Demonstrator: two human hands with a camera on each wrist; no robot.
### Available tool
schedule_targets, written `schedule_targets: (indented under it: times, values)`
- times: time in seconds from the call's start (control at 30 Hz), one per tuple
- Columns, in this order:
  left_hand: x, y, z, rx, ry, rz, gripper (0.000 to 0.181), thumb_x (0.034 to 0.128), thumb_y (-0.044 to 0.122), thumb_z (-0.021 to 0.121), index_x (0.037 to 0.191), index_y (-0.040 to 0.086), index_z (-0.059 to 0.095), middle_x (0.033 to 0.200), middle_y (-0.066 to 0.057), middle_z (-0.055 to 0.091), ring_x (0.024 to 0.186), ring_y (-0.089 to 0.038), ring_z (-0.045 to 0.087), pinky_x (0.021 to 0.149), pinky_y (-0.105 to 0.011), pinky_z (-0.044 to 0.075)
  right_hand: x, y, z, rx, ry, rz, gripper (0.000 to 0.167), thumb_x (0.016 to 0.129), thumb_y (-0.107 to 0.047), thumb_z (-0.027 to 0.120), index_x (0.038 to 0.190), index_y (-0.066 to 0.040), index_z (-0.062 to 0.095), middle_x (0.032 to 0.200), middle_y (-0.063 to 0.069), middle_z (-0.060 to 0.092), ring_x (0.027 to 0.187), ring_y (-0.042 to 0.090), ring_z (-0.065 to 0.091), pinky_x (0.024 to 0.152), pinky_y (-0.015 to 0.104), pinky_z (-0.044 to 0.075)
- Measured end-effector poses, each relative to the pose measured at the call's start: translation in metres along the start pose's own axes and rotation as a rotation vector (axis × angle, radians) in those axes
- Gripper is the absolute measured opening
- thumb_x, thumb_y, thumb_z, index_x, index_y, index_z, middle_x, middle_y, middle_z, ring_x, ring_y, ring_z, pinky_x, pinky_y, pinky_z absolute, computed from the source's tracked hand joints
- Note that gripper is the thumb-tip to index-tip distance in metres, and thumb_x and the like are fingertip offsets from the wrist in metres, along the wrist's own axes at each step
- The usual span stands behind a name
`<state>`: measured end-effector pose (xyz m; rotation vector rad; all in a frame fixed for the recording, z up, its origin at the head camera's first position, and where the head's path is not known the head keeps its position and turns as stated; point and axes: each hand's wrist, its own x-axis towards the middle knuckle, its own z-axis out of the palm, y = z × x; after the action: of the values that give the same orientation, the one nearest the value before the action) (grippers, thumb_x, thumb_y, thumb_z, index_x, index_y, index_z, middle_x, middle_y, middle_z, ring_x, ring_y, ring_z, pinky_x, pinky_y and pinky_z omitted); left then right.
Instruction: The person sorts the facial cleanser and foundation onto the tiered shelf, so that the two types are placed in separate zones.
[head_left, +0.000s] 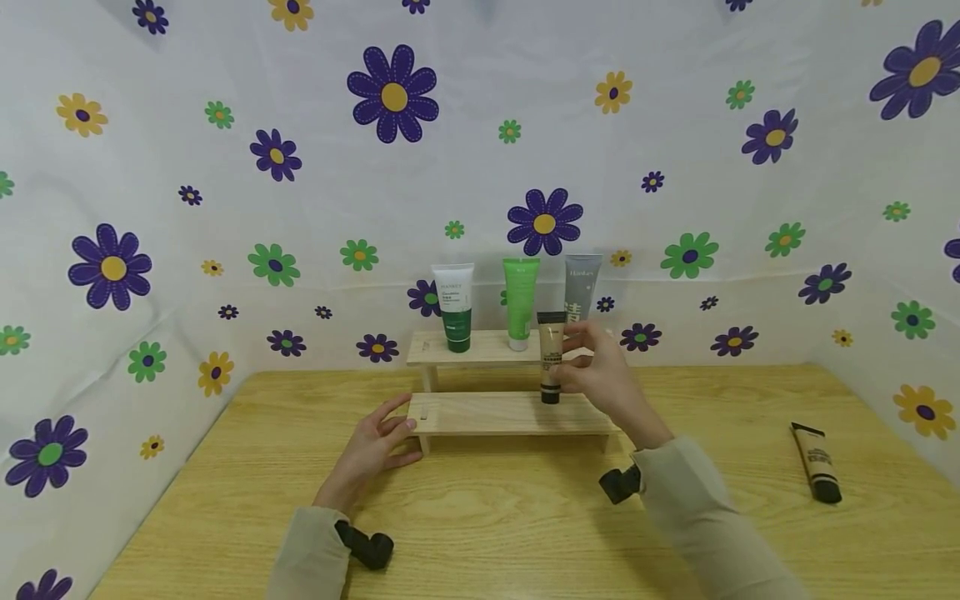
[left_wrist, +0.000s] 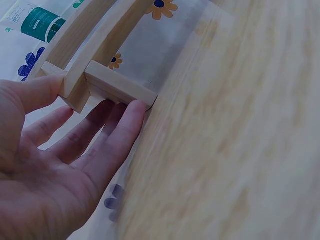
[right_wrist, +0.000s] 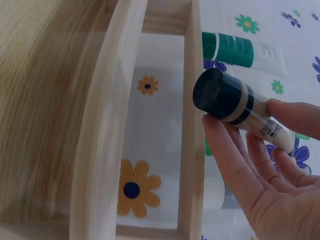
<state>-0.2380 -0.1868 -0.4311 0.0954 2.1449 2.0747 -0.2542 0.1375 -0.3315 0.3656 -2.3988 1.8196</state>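
Note:
My right hand (head_left: 606, 379) pinches a small beige tube (right_wrist: 261, 118) with a black cap. The tube stands nearly upright, cap down, above the lower step of a two-step wooden rack (head_left: 480, 414); in the head view I cannot tell whether the cap touches the board. My left hand (head_left: 369, 454) holds the left end of that lower step, its thumb at the board and its fingers by the leg (left_wrist: 120, 85). On the upper step stand a white-and-green tube (head_left: 455, 308), a bright green tube (head_left: 520, 302) and a grey tube (head_left: 582, 279), the last partly hidden by my right hand.
Another beige tube (head_left: 816, 462) with a black cap lies on the wooden table (head_left: 480, 533) at the right. Behind the rack hangs a white cloth (head_left: 465, 183) printed with flowers, and it also closes off both sides of the table.

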Motion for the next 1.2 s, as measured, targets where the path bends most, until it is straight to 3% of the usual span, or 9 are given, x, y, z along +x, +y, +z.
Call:
schedule_targets:
  times: [0.27,0.67,0.87,1.2]
  values:
    - [0.002,-0.001,-0.002,-0.020,0.014,-0.021,0.055,0.1072,0.001,0.048,0.159,0.003,0.029,0.142,-0.035,0.046,0.126,-0.047,0.052,0.088,-0.048,0.059,0.001,0.003,0.021,0.042,-0.010,-0.007,0.052,0.087,0.016,0.065,0.133,0.009,0.043,0.120,0.029,0.056,0.101,0.040,0.067,0.073,0.043,0.063]
    - [0.001,0.000,-0.001,-0.010,0.007,-0.016,0.055,0.1074,0.002,0.048,0.159,0.002,0.028,0.142,-0.035,0.046,0.126,-0.047,0.053,0.088,-0.048,0.059,0.003,0.001,0.053,0.054,0.021,-0.036,0.049,0.085,0.019,0.067,0.128,0.008,0.047,0.117,0.027,0.058,0.100,0.043,0.067,0.074,0.040,0.063]
    - [0.001,0.001,-0.001,-0.007,0.002,-0.018,0.055,0.1074,0.002,0.047,0.159,0.003,0.028,0.143,-0.035,0.046,0.127,-0.048,0.052,0.088,-0.049,0.059,0.006,0.004,0.066,0.002,0.038,-0.046,0.048,0.083,0.016,0.070,0.127,0.007,0.055,0.114,0.024,0.060,0.097,0.040,0.067,0.076,0.037,0.062]
    - [0.000,0.002,-0.001,-0.004,-0.003,-0.008,0.055,0.1073,0.002,0.047,0.159,0.002,0.029,0.142,-0.035,0.047,0.127,-0.048,0.052,0.087,-0.049,0.059,0.008,0.008,0.088,-0.036,0.048,-0.119,0.040,0.080,0.017,0.074,0.116,0.007,0.058,0.108,0.021,0.064,0.093,0.038,0.068,0.081,0.043,0.061]
